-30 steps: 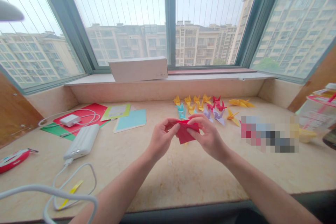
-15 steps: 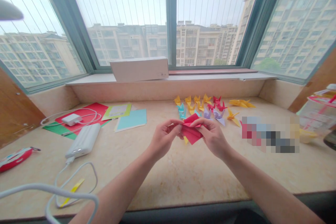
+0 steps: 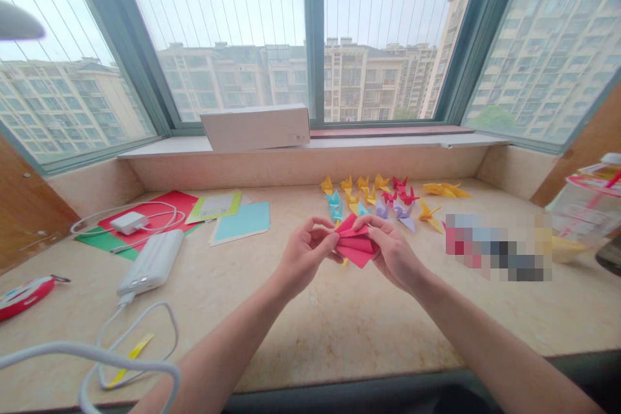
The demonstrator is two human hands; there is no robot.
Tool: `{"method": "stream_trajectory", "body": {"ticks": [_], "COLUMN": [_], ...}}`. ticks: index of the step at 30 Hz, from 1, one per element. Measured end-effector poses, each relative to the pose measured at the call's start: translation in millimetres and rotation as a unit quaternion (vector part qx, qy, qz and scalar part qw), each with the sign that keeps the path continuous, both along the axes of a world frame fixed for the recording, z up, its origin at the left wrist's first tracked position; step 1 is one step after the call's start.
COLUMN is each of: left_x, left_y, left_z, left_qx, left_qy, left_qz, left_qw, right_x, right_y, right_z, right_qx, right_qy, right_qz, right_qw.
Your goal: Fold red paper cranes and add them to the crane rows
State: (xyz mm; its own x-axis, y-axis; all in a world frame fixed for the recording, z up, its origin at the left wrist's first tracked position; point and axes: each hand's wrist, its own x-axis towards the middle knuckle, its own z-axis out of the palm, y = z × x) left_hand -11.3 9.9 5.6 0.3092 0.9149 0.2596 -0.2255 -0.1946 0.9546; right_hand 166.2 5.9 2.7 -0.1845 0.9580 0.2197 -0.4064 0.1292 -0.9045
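A: Can you read any labels?
B: The white box (image 3: 255, 129) on the sill (image 3: 378, 143) has tiny print near its lower right corner, and the clear cup (image 3: 577, 210) bears reddish lettering; both are too small or blurred to read.
A: And the fingers?
B: The left hand (image 3: 301, 251) pinches the left tip of the folded red paper (image 3: 358, 244); the right hand (image 3: 392, 247) pinches its right side, thumb on top.
A: Where is it?
B: Held up over the beige surface (image 3: 339, 330), in front of small paper cranes (image 3: 403, 212). Coloured sheets (image 3: 245, 222) and a white power bank (image 3: 152, 263) lie leftward; windows (image 3: 233, 0) face apartment buildings (image 3: 363, 81).
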Motion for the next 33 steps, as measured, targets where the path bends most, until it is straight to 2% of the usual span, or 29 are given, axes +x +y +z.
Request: {"method": "stream_trajectory", "body": {"ticks": [3,7,10,14,19,23,33], "left_x": [1,0,0,2,6,6,6], "left_y": [3,5,4,2,-3,-4,-6], "left_z": [-2.8,-6.1,-7.3,-7.1,-4.5,-3.1,-3.9], "left_qx": [0.018,0.040,0.039,0.028,-0.012,-0.008,0.032], "left_qy": [0.009,0.031,0.038,0.055,0.052,0.075,0.071], "left_qz": [0.034,0.085,0.098,0.072,0.024,-0.005,0.015], "left_qw": [0.999,0.995,0.994,0.995,0.998,0.997,0.997], "right_x": [3,5,2,1,2,2,1], "right_y": [1,4,6,8,11,10,5], "right_z": [0.5,-0.7,-3.1,-7.8,-12.4,-13.7,-9.2], "right_qx": [0.005,0.039,0.056,0.053,0.074,0.083,0.066], "right_qy": [-0.004,-0.052,-0.070,-0.067,-0.114,-0.136,-0.108], "right_qz": [0.004,-0.027,-0.054,-0.087,-0.119,-0.129,-0.119], "right_qw": [1.000,0.997,0.994,0.993,0.984,0.979,0.985]}}
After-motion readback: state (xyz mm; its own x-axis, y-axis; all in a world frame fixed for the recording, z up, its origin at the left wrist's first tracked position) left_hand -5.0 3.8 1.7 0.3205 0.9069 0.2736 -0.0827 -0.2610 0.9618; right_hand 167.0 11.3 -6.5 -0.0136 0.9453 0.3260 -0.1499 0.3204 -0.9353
